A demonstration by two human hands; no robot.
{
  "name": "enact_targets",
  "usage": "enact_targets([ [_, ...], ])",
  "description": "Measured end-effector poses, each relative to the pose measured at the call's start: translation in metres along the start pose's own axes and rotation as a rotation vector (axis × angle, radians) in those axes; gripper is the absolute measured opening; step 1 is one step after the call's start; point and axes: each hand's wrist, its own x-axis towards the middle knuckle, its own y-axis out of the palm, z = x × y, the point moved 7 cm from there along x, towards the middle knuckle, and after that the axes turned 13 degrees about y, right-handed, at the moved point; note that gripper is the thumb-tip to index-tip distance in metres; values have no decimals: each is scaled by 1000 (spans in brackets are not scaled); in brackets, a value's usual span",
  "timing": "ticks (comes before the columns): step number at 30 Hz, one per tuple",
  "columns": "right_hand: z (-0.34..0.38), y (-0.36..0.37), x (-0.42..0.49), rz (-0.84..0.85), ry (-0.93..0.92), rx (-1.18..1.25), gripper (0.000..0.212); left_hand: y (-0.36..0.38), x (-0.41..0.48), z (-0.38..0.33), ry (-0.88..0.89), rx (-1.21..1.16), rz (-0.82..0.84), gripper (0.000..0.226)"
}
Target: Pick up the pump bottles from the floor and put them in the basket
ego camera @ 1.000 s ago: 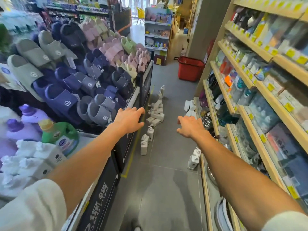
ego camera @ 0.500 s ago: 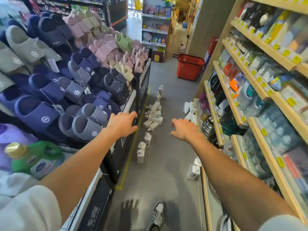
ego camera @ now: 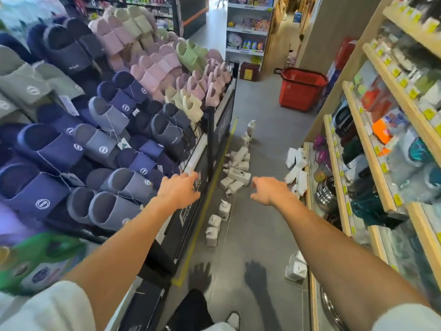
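1. Hovering over the aisle, the left hand (ego camera: 179,189) has loosely spread fingers and holds nothing, just beside the rack of foam slippers (ego camera: 102,139).
2. The right hand (ego camera: 268,191) is empty too, its fingers relaxed and drooping slightly.
3. White plastic pump bottles (ego camera: 236,174) lie scattered on the grey tiled floor (ego camera: 262,139) ahead of both hands, some upright, some toppled; more lie along the wooden shelf unit (ego camera: 368,151).
4. The red plastic basket (ego camera: 301,89) stands farther down the aisle, well apart from the bottles.
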Motion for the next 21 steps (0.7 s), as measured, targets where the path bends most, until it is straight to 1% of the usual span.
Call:
enact_targets([
  [4,10,28,47,120,-3,-31,37,21,53,12,4,-71,43,52],
  [6,10,32,73,166,15,-59,39,25,82,26,-2,-101,29,51],
  [10,3,27,126,217,93,-71,35,29,143,63,4,-177,11,48],
  [13,7,29,157,249,124,-85,33,45,180,84,-2,-236,61,46],
  [16,22,43,180,285,102,-89,37,72,202,90,-1,-260,148,48],
  [19,36,63,204,363,76,-78,36,99,217,92,-6,-276,234,49],
  [21,44,74,222,401,54,-92,37,113,225,96,-15,-246,272,48],
])
